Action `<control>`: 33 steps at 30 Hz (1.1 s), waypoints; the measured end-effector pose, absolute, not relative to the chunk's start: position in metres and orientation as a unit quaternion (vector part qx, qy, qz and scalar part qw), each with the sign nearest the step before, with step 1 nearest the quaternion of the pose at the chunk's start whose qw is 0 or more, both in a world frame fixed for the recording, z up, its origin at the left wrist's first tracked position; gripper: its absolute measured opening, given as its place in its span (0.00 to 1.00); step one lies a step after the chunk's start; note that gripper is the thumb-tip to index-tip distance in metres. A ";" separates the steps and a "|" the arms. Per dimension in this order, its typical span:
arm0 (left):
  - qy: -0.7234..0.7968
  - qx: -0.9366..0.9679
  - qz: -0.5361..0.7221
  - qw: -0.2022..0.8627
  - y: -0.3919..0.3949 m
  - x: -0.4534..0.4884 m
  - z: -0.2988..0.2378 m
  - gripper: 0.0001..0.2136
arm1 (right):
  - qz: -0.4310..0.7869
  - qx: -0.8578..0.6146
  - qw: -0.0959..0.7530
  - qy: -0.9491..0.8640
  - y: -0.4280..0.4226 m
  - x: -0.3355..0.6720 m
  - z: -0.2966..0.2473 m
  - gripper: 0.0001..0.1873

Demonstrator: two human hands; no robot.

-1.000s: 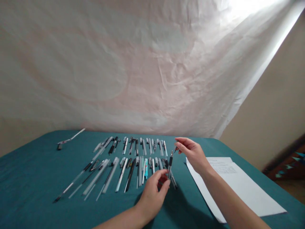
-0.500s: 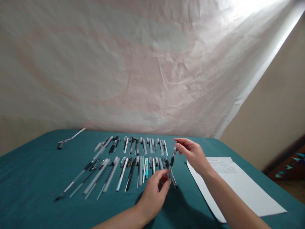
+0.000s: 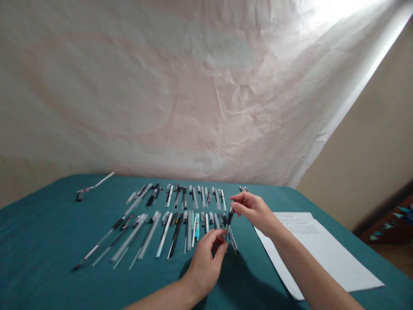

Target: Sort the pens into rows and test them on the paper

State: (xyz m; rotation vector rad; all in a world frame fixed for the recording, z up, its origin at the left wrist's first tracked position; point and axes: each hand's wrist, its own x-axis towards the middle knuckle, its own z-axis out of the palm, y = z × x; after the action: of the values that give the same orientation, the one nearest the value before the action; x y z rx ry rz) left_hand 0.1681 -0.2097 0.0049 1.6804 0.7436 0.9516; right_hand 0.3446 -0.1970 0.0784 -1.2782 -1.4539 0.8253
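Slightly tilted, a pen [image 3: 229,218] with a black grip and clear barrel is held above the table between both hands. My left hand [image 3: 208,258] is closed around its lower end, thumb and fingers pinching it. At the upper, silvery end, the fingers of my right hand [image 3: 250,209] are closed in a pinch. Just behind my left hand, another pen [image 3: 233,242] lies on the cloth. To the left are two rows of disassembled pens, among them a light-blue pen [image 3: 197,228], clear barrels [image 3: 150,237] and caps.
A green cloth [image 3: 41,232] covers the table. White paper sheets [image 3: 325,258], one printed, lie at the right under my right forearm. A toothbrush-like white item [image 3: 95,187] rests at the far left. Two pen tips [image 3: 244,188] show behind my right hand. A pale sheet [image 3: 193,107] hangs behind.
Both hands and the pen have shifted a little to the left. My right hand has come lower, nearer the black grip, and the two pen tips behind it now show.
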 end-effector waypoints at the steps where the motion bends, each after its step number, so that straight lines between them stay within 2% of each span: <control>1: 0.312 0.699 0.401 0.503 -0.209 0.168 0.005 0.11 | 0.339 -0.526 0.500 -0.599 -0.197 0.344 0.077 0.14; 22: 0.323 0.717 0.430 0.443 -0.207 0.168 0.013 0.13 | 0.344 -0.514 0.540 -0.571 -0.202 0.341 0.073 0.17; 28: 0.326 0.688 0.461 0.455 -0.201 0.176 0.012 0.14 | 0.309 -0.501 0.620 -0.519 -0.200 0.331 0.070 0.19; 30: 0.332 0.671 0.463 0.475 -0.199 0.177 0.009 0.15 | 0.320 -0.510 0.603 -0.523 -0.199 0.324 0.062 0.19; 33: 0.333 0.656 0.464 0.494 -0.196 0.177 0.006 0.16 | 0.375 -0.525 0.511 -0.568 -0.201 0.313 0.051 0.14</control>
State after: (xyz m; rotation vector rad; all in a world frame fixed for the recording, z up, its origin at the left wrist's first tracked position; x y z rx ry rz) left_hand 0.1767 -0.1964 0.0060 1.5903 0.8081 1.1251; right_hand 0.3131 -0.2005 0.0515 -1.2639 -1.3673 0.9018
